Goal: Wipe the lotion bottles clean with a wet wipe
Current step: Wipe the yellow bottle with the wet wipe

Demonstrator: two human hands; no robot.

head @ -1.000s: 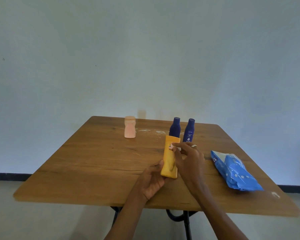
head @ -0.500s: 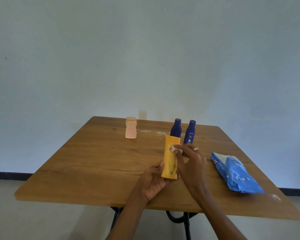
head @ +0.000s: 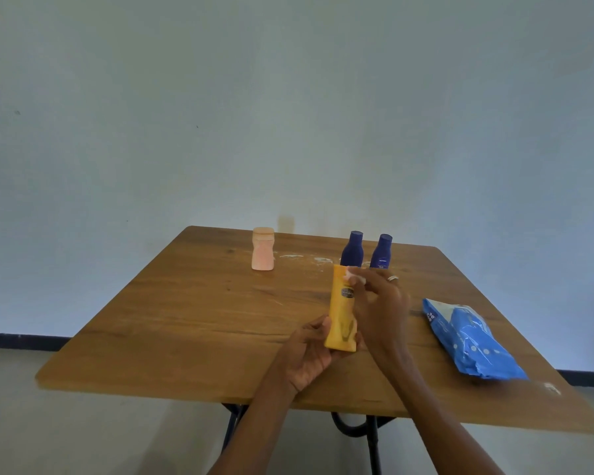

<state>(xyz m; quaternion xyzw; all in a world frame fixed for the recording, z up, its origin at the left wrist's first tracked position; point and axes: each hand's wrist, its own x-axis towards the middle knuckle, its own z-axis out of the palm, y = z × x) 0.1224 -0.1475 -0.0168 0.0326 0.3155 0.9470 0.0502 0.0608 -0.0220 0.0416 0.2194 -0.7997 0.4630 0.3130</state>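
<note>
My left hand [head: 309,351] grips the bottom end of a yellow lotion bottle [head: 342,310], holding it up over the wooden table [head: 192,313]. My right hand [head: 379,310], with a ring on one finger, pinches a small white wet wipe [head: 355,276] against the bottle's upper right side. Two dark blue lotion bottles [head: 352,248] [head: 382,252] stand upright just behind the yellow one. A pink bottle [head: 263,249] stands upright further left at the back.
A blue pack of wet wipes [head: 470,337] lies on the table to the right of my hands. White smears [head: 309,258] mark the tabletop between the pink and blue bottles. A plain wall rises behind the table.
My right hand with the wipe has slid up along the yellow bottle towards its top. My left hand keeps its grip on the bottle's bottom end.
</note>
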